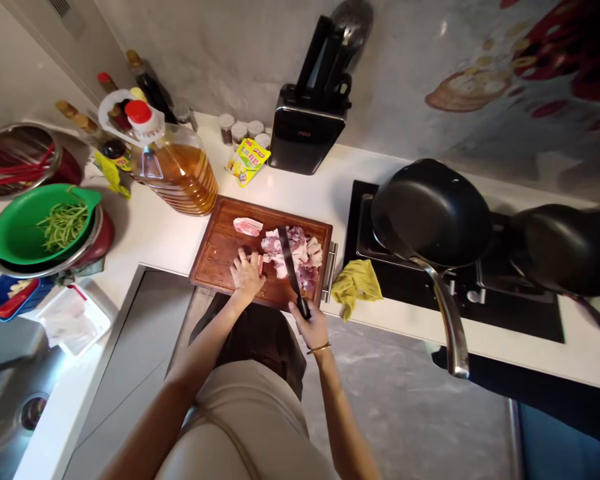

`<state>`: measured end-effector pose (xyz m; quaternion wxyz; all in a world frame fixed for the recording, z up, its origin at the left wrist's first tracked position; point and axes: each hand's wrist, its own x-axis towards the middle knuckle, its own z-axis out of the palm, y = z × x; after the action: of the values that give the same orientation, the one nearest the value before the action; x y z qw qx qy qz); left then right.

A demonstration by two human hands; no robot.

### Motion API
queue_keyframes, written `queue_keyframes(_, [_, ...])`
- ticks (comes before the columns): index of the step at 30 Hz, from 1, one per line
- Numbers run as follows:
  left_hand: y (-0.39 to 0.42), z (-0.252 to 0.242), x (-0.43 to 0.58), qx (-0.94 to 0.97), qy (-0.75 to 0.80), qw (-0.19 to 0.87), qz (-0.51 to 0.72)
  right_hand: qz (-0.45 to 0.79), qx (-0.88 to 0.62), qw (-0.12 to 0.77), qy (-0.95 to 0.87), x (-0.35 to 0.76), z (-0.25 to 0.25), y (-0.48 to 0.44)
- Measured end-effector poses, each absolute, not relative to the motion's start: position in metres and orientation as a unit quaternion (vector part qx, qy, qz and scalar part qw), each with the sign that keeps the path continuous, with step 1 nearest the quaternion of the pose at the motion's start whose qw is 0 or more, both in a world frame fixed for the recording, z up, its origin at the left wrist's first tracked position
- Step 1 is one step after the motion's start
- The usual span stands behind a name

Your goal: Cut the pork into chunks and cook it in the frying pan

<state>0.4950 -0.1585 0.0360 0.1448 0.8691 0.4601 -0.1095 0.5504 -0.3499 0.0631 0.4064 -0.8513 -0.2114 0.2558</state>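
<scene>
White stone counter [155, 227] carries everything here. The black hob [505, 313] fills it at 3 o'clock from the cutting board, and two dark pans stand on it. The nearer frying pan [430, 210] sends its long steel handle over the front edge at 5 o'clock, into the floor space beside the person. The second pan [570, 247] sits farther out at 3 o'clock.

The wooden cutting board [220, 253] lies at the front edge of the counter, right before the person. A big oil bottle [180, 170] stands touching or nearly touching its corner at 10 o'clock. A black knife block [305, 130] stands against the wall at 12 o'clock, well apart. A green colander [15, 227] with beans sits in a steel bowl at 9 o'clock. A yellow cloth [356, 283] lies just beside the board at 3 o'clock.

The pile of raw meat [300, 250] is on the right half of the board, and the left half is bare wood. The knife [291, 267] crosses the pile, blade pointing to 12 o'clock. The right hand [313, 327] is closed around its handle, off the front edge. The left hand [247, 273] lies on the meat at 9 o'clock of the blade, fingers bent, pressing and not clasping.

Bare counter lies between the board and the colander.
</scene>
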Motion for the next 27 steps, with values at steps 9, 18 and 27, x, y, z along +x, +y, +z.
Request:
queue_keyframes(9, [-0.078, 0.044, 0.459, 0.962, 0.191, 0.180, -0.072, 0.268, -0.839, 0.399, -0.256, 0.553, 0.062, -0.351])
queue_keyframes(18, [-0.054, 0.021, 0.437, 0.942, 0.252, 0.221, 0.016, 0.273, -0.843, 0.369, -0.281, 0.546, 0.057, -0.347])
queue_keyframes(27, [-0.012, 0.026, 0.450, 0.971, 0.175, 0.158, -0.022, 0.252, -0.853, 0.361, -0.280, 0.538, 0.059, -0.335])
